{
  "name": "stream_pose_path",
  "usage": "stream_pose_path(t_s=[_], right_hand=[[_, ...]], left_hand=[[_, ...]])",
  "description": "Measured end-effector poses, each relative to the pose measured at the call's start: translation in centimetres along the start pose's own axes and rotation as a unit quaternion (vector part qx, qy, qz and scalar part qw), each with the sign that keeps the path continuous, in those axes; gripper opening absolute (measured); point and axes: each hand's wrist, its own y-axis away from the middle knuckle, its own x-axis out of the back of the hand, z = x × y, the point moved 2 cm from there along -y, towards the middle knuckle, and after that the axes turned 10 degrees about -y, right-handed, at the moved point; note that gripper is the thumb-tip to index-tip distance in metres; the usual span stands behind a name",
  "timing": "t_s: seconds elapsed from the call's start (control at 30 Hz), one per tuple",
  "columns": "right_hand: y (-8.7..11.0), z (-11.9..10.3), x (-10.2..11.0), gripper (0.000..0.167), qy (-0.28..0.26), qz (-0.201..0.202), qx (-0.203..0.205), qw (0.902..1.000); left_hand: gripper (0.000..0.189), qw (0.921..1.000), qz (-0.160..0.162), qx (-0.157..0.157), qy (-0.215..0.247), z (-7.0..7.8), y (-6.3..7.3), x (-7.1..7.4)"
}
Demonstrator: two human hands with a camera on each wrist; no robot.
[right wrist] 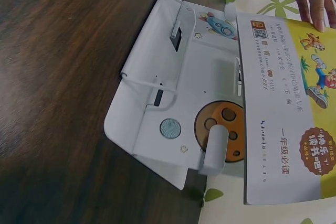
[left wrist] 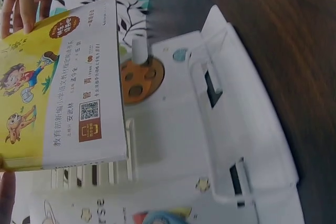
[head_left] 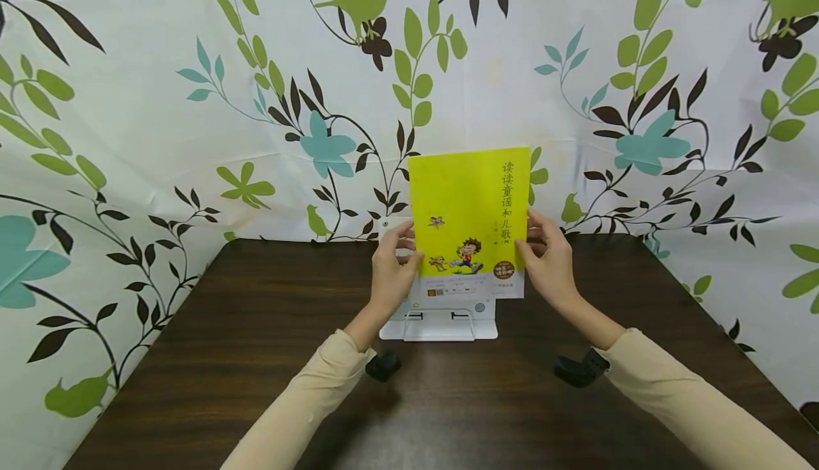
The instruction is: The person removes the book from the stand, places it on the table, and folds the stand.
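Note:
A yellow and white children's book (head_left: 470, 200) is held up in front of a white book stand (head_left: 438, 329), its cover facing me. My left hand (head_left: 393, 271) pinches the book's left edge, and my right hand (head_left: 549, 258) pinches the right edge. In the left wrist view the book (left wrist: 89, 93) hovers over the stand's back plate, apart from the wire page holder (left wrist: 207, 129). From the right wrist, the book's lower edge appears above the bottom ledge of the stand (right wrist: 134, 93); cartoon planets decorate its plate.
The stand rests on a dark brown wooden table (head_left: 269, 356), near its far edge. Behind it hangs a white cloth (head_left: 153, 121) printed with leaves and birds. Black wrist devices (head_left: 581, 369) are worn at both sleeves.

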Motion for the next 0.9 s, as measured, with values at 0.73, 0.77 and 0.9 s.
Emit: stream_pose_path(t_s=[0.73, 0.77, 0.9], right_hand=[[3.1, 3.7, 6.8, 0.054, 0.069, -0.073, -0.092, 0.9907], [3.2, 3.8, 7.0, 0.054, 0.073, -0.078, -0.096, 0.9896], [4.0, 4.2, 8.0, 0.051, 0.099, -0.098, -0.119, 0.983]], left_hand=[[0.055, 0.9939, -0.1, 0.036, 0.031, 2.6, 3.9, -4.7], [0.055, 0.9933, -0.104, 0.036, 0.033, 2.6, 4.1, -4.9], [0.056, 0.9904, -0.128, 0.037, 0.037, 2.7, 4.9, -5.7]])
